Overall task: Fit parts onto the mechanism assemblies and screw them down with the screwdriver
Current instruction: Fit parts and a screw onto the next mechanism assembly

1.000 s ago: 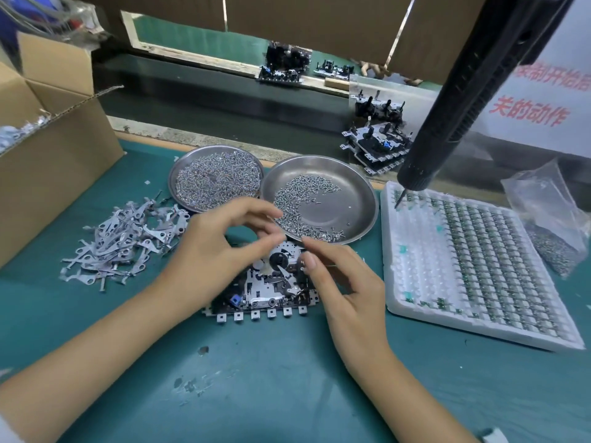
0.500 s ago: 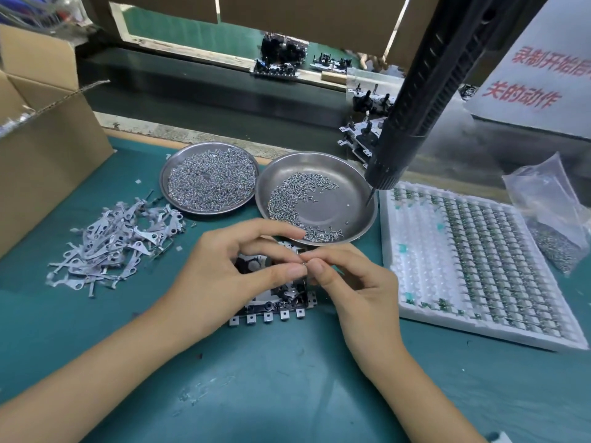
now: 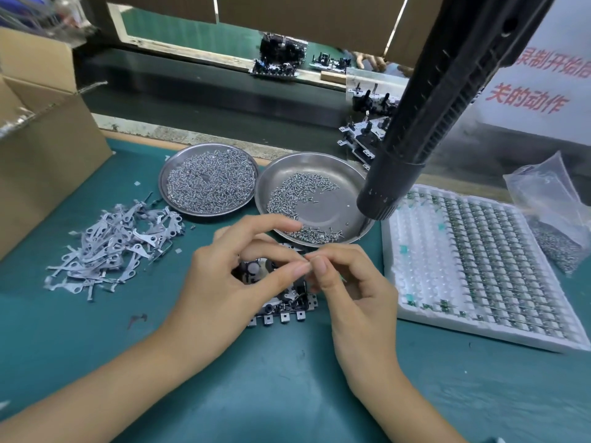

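Both hands sit centre frame over the mechanism assembly (image 3: 281, 302), which lies flat on the green mat (image 3: 287, 394). Left hand (image 3: 224, 282): thumb and forefinger pinched together, other fingers spread above. Right hand (image 3: 355, 289): fingertips pinched, meeting the left's. Whatever sits between them is too small to tell. Screwdriver (image 3: 425, 123) hangs untouched at upper right, tip over the rim of the right screw dish (image 3: 335, 167). Left screw dish (image 3: 166, 177) is fuller. Stamped metal levers (image 3: 112, 251) are piled at left; white parts tray (image 3: 425, 318) at right.
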`<state>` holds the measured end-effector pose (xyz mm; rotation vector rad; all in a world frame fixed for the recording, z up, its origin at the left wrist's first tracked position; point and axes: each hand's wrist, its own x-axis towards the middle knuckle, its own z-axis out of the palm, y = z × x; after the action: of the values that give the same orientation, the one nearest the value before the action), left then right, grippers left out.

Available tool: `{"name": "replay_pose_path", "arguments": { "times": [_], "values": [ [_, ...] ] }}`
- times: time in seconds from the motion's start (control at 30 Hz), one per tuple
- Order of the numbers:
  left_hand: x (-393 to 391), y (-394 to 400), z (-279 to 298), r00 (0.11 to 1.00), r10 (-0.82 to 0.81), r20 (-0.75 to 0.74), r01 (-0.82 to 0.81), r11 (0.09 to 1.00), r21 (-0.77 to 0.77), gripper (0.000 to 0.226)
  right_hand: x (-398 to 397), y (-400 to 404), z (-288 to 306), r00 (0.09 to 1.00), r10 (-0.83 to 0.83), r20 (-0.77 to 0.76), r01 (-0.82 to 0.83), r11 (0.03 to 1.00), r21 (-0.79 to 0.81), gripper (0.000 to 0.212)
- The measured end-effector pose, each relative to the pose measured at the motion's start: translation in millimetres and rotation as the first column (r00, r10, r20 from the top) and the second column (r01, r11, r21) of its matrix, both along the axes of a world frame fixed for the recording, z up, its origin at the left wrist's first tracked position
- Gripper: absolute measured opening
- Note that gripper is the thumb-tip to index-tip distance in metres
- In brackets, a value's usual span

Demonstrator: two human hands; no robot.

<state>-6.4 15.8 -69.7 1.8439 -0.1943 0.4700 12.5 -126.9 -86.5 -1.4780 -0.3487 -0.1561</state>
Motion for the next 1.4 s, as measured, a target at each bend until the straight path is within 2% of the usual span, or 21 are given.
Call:
{"name": "replay_pose_path", "arguments": {
  "times": [0.13,0.33,0.5,0.7,1.07,1.2,1.4],
  "values": [
    [-0.9,-2.3,-0.5,0.998,0.033,0.057,-0.036,0.998,0.050,0.036,-1.5,2.2,0.0,1.000,0.009,-0.012,-0.009,1.000,-0.011,0.011],
    [1.6,-2.3,-4.5,0.998,-0.056,0.017,0.058,0.993,-0.103,0.037,-2.7,3.3,-0.2,0.998,0.043,-0.049,-0.040,0.997,0.069,0.010],
    [1.3,-2.8,-5.5,0.998,-0.051,0.032,0.055,0.990,-0.133,0.036,-2.9,3.0,2.9,0.981,0.136,-0.142,-0.115,0.983,0.143,0.013],
    [0.1,-4.0,-5.7,0.999,-0.038,0.030,0.042,0.985,-0.170,0.036,-0.4,0.6,4.8,0.983,0.133,-0.123,-0.112,0.980,0.167,0.012],
    [1.0,-3.5,-4.2,0.994,-0.103,-0.029,0.097,0.982,-0.159,0.043,2.9,-2.1,4.0,0.988,0.099,-0.116,-0.083,0.988,0.128,0.014],
    [0.1,-2.6,-3.4,0.998,-0.057,-0.026,0.053,0.988,-0.143,0.039,1.6,-0.8,2.6,0.980,0.131,-0.150,-0.106,0.981,0.163,0.012],
    [-4.6,-7.2,-3.9,0.996,0.077,0.040,-0.077,0.997,0.007,0.035,1.7,-0.3,1.7,0.989,0.091,-0.114,-0.071,0.983,0.169,0.015]
  ]
}}
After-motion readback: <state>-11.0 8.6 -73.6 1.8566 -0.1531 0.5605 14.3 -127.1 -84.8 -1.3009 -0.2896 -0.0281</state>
